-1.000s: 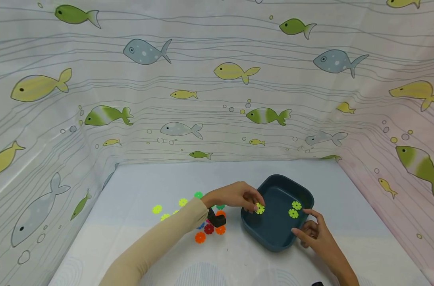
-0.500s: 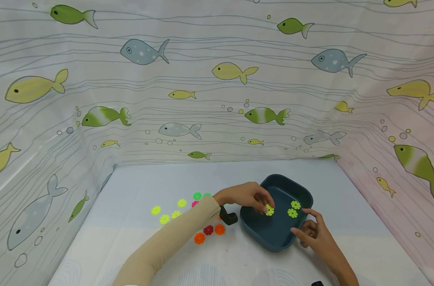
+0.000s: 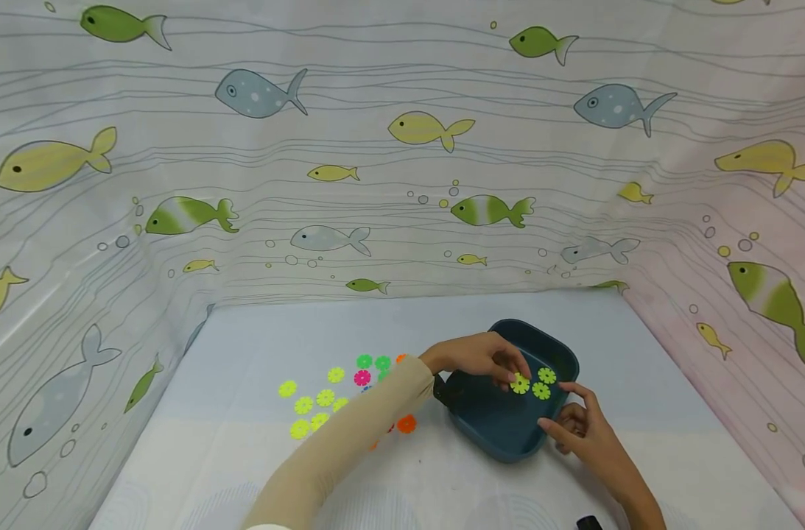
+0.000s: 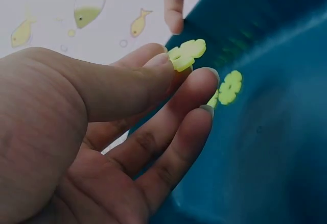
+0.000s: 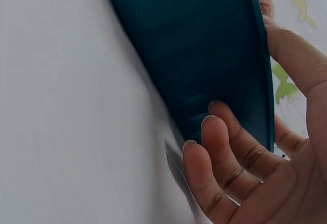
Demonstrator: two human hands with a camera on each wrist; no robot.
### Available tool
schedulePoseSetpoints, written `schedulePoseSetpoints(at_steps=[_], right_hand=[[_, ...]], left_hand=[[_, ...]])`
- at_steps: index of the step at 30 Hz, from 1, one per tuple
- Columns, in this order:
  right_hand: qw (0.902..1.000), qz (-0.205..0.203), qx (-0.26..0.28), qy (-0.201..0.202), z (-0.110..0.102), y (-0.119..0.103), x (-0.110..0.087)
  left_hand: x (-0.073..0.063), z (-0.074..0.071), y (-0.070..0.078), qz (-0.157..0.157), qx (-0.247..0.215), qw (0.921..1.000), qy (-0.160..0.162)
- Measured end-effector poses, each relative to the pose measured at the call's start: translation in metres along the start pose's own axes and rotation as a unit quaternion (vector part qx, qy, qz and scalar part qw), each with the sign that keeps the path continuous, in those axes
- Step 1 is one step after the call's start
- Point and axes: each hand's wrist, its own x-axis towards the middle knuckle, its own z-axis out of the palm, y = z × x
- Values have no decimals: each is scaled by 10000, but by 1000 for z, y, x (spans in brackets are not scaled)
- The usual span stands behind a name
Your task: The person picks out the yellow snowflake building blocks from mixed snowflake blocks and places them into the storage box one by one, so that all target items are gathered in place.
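Observation:
My left hand [image 3: 478,355] is over the dark blue tub [image 3: 491,434], reaching in from the left. Between thumb and index finger it pinches a yellow notched flower-shaped disc [image 4: 187,54]. Close by, two more yellow discs [image 3: 541,391] lie on the tub's floor; in the left wrist view one [image 4: 230,87] shows past the fingertips. My right hand [image 3: 584,427] holds the tub's near right side. The right wrist view has its thumb on the rim [image 5: 258,30] and the other fingers curled against the outer wall.
Left of the tub, several flower discs lie on the pale cloth: yellow ones [image 3: 303,405], green ones [image 3: 364,361], a pink one [image 3: 362,377] and an orange one [image 3: 406,424]. The left sleeve [image 3: 349,434] hides part of this group. A fish-print curtain [image 3: 402,184] encloses the back and sides.
My left hand has moved right with its yellow disc, from the tub's left side to beside the two discs inside. My right hand and the tub have stayed in place.

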Motion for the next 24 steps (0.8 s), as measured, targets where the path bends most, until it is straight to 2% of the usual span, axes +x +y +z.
schedulePoseSetpoints(at_steps=[16,24], right_hand=[[10000,-11,-8,-32,-2,3,1],[10000,-24,8,-75,-3,6,1]], left_hand=[[30,16,-7,-428,-194,9987,-174],[42,22,-13,-577,119,9974,-412]])
